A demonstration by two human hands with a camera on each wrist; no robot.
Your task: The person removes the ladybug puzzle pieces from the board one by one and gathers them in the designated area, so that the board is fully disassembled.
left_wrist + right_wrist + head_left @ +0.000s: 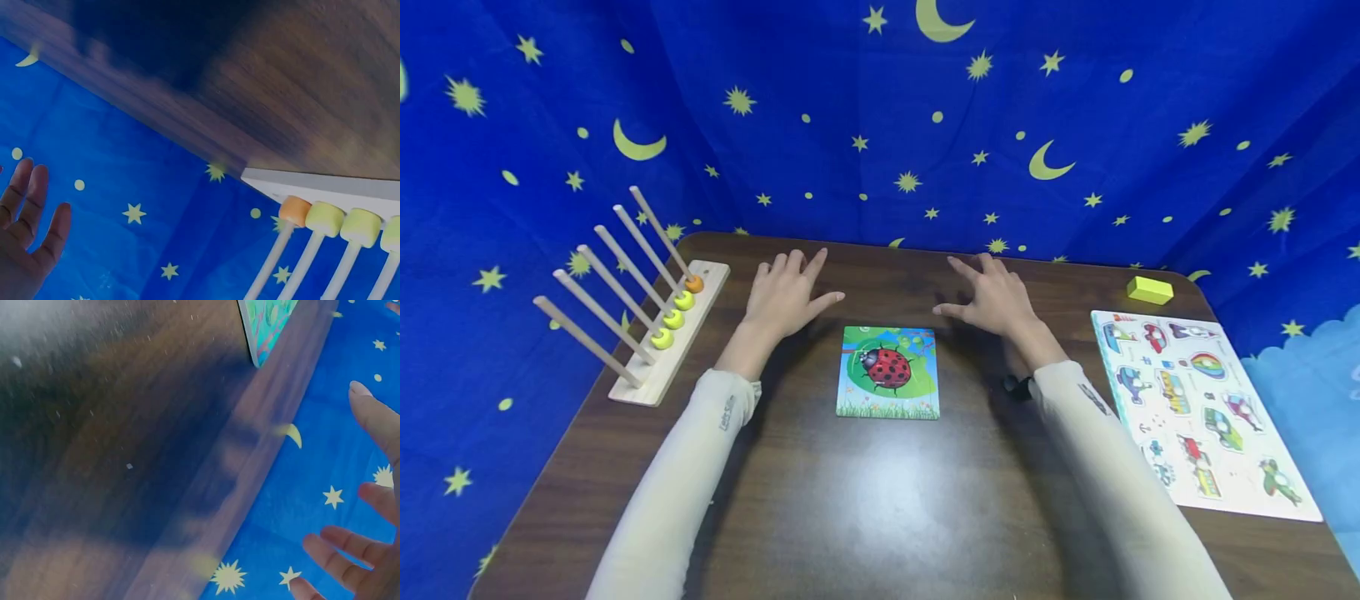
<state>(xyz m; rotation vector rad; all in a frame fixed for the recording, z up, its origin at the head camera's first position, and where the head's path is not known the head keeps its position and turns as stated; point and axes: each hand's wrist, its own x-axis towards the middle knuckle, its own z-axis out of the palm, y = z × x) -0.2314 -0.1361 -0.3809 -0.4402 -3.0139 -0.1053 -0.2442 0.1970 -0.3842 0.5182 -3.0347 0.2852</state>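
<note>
A square ladybug puzzle lies flat in the middle of the brown table, with a red spotted ladybug on a green leaf. Beyond its left corner my left hand is spread, thumb pointing inward and nothing in its grasp. On the other side my right hand mirrors it, fingers apart and holding nothing. Neither hand touches the puzzle. In the left wrist view the left hand shows loose fingers; the right wrist view shows the right hand likewise, with a corner of the puzzle at the top.
At left stands a wooden peg rack with tall rods, several bearing yellow or orange beads. A white picture board with vehicle shapes lies at right, a yellow block behind it. Blue star-patterned cloth hangs along the table's far edge.
</note>
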